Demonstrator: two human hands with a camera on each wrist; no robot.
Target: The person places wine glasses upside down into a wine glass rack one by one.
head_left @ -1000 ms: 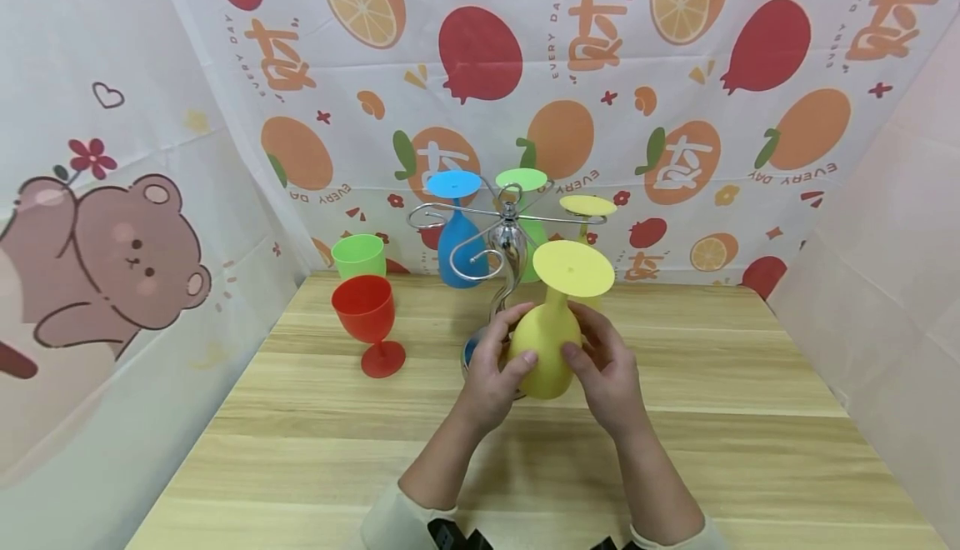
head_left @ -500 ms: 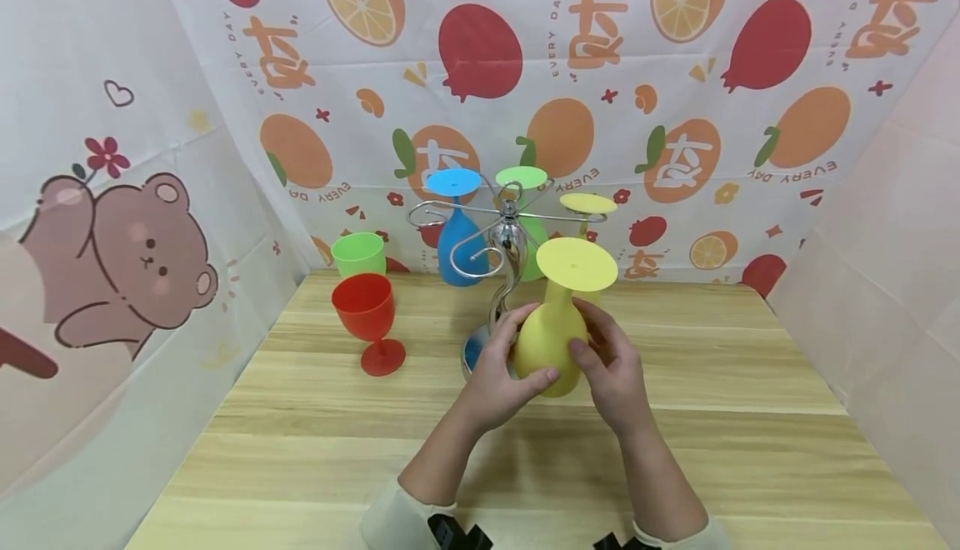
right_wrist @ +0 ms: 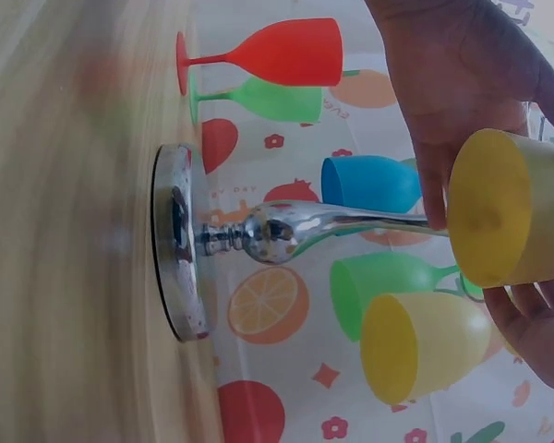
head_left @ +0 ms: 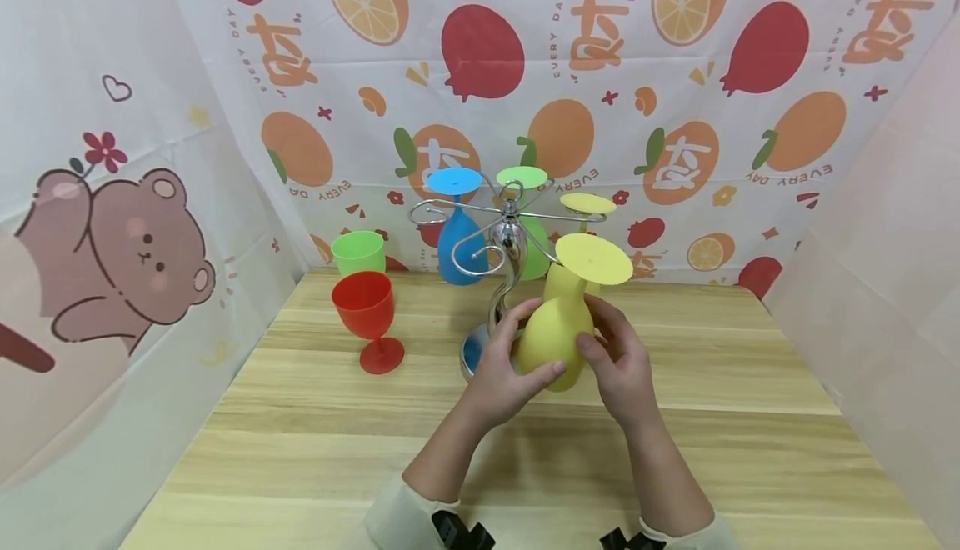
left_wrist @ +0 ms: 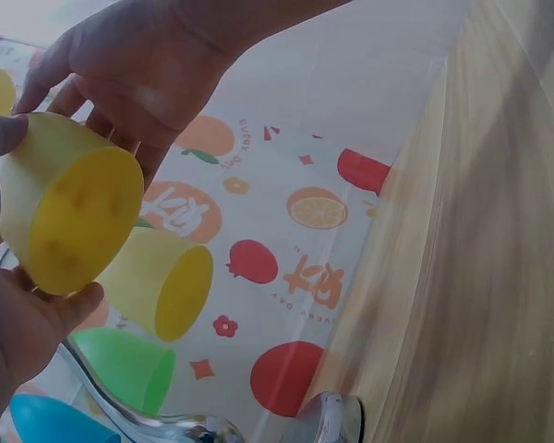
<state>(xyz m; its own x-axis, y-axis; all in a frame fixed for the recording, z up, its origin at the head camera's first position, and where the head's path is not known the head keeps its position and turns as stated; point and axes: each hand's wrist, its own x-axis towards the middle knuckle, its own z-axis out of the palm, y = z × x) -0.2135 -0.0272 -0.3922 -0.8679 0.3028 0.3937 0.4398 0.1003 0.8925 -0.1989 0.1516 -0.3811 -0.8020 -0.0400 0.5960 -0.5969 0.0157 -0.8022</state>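
An upside-down yellow goblet [head_left: 558, 333] is gripped between both hands, its round foot uppermost and leaning right. My left hand [head_left: 501, 379] holds the bowl from the left, thumb across the near side. From the right, my right hand [head_left: 621, 371] grips the same bowl with thumb and fingers. Right behind stands a chrome stemware rack [head_left: 508, 242]; one of its wire arms reaches to the goblet's stem in the head view. A blue goblet [head_left: 461, 250], a green goblet [right_wrist: 379, 286] and another yellow goblet [right_wrist: 425, 346] hang upside down from the rack.
On the wooden table [head_left: 300, 450], a red goblet [head_left: 366, 308] stands upright left of the rack. Behind it is an upright green goblet [head_left: 358, 252], partly hidden. A fruit-print cloth [head_left: 487, 50] rises along the table's back edge.
Both hands have shifted the yellow goblet a little right and away from me, and it leans further right. The rack's front-right wire arm now shows beside its stem.
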